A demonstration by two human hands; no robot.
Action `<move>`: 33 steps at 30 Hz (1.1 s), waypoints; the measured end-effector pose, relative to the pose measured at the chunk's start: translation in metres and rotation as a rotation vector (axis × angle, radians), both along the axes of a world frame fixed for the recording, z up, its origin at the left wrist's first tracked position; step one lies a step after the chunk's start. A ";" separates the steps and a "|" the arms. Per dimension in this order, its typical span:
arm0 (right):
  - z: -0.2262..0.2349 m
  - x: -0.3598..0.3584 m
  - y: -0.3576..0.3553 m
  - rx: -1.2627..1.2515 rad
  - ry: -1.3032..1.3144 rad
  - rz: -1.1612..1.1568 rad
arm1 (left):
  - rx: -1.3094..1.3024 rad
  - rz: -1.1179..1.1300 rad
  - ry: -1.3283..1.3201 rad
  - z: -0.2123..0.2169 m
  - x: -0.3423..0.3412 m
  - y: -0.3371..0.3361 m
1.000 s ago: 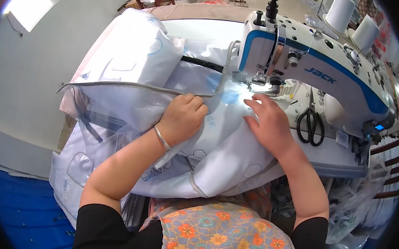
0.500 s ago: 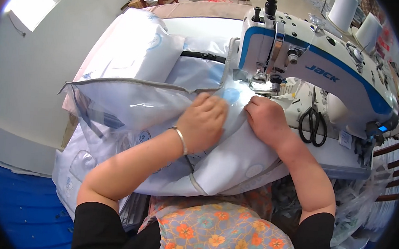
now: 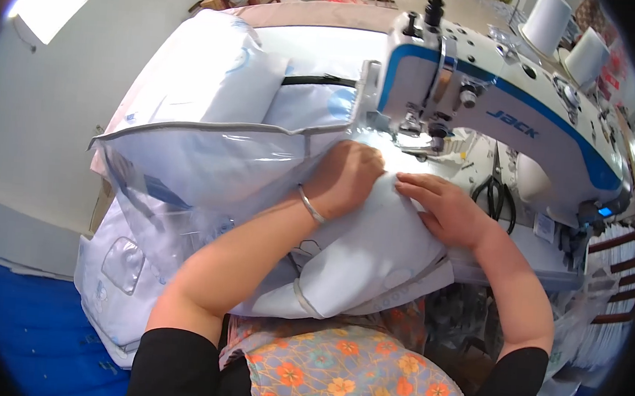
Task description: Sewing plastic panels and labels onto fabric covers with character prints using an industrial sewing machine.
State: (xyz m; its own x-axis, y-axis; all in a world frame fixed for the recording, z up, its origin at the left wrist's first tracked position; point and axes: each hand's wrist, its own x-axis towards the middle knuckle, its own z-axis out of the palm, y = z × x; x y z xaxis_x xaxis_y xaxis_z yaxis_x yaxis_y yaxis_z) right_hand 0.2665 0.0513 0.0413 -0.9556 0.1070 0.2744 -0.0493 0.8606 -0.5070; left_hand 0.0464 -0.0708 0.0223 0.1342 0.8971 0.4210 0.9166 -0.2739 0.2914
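Observation:
A large white fabric piece (image 3: 372,253) with pale blue prints and grey binding lies bunched under the sewing machine (image 3: 500,108) and hangs over the table's front. A clear plastic panel (image 3: 217,158) edged in grey binding is joined to it at the left. My left hand (image 3: 348,174), a silver bangle on its wrist, is curled closed on the fabric just in front of the lit presser foot (image 3: 417,142). To its right, my right hand (image 3: 453,211) lies on the fabric with fingers stretched out. The left fingertips are partly hidden.
Black-handled scissors (image 3: 496,192) lie on the table right of the needle area. White thread cones (image 3: 547,23) stand behind the machine. A puffy white folded bundle (image 3: 201,72) and a black zipper (image 3: 318,82) are at the back left. Wooden chair slats (image 3: 614,277) are at the right.
My left hand has moved right, toward the needle area. My right hand has gone from pinching the fabric to lying stretched out, slightly lower and to the right. The fabric has shifted slightly.

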 end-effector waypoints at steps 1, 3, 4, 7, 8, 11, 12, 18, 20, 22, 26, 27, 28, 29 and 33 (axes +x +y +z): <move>-0.003 -0.001 0.001 0.057 0.045 0.036 | 0.060 0.011 -0.022 0.001 0.000 0.001; -0.010 -0.005 0.004 0.105 0.082 0.052 | 0.110 0.004 -0.054 -0.001 0.004 0.003; -0.013 -0.007 0.006 0.208 0.141 0.059 | 0.186 0.041 0.035 -0.002 0.006 0.006; -0.019 -0.014 0.008 0.397 0.242 0.064 | 0.261 0.005 0.105 -0.007 0.007 0.014; -0.020 -0.016 0.008 0.401 0.225 0.059 | 0.254 -0.041 0.071 -0.008 0.004 0.016; -0.022 -0.023 0.003 0.378 0.240 0.041 | 0.258 -0.132 -0.014 -0.008 -0.008 0.019; -0.022 -0.026 0.000 0.345 0.304 0.030 | 0.186 -0.129 -0.035 -0.007 -0.012 0.019; -0.027 -0.031 -0.009 0.394 0.263 -0.028 | 0.132 -0.130 -0.026 0.000 -0.007 0.019; -0.027 -0.028 -0.007 0.384 0.266 -0.017 | 0.076 -0.110 0.061 0.004 0.002 0.020; -0.028 -0.025 -0.006 0.379 0.263 0.004 | 0.020 -0.079 0.144 0.008 0.009 0.018; -0.028 -0.024 -0.003 0.357 0.286 0.020 | 0.034 -0.041 0.269 0.007 0.010 0.011; -0.028 -0.024 -0.002 0.331 0.268 0.033 | 0.083 -0.048 0.250 0.004 0.008 0.012; -0.028 -0.024 0.000 0.330 0.266 0.027 | 0.077 -0.048 0.256 0.001 0.006 0.013; -0.028 -0.025 0.003 0.335 0.253 0.025 | 0.066 -0.050 0.238 -0.001 0.005 0.015; -0.029 -0.028 0.014 0.341 0.175 -0.005 | -0.101 -0.016 0.213 0.008 0.003 0.022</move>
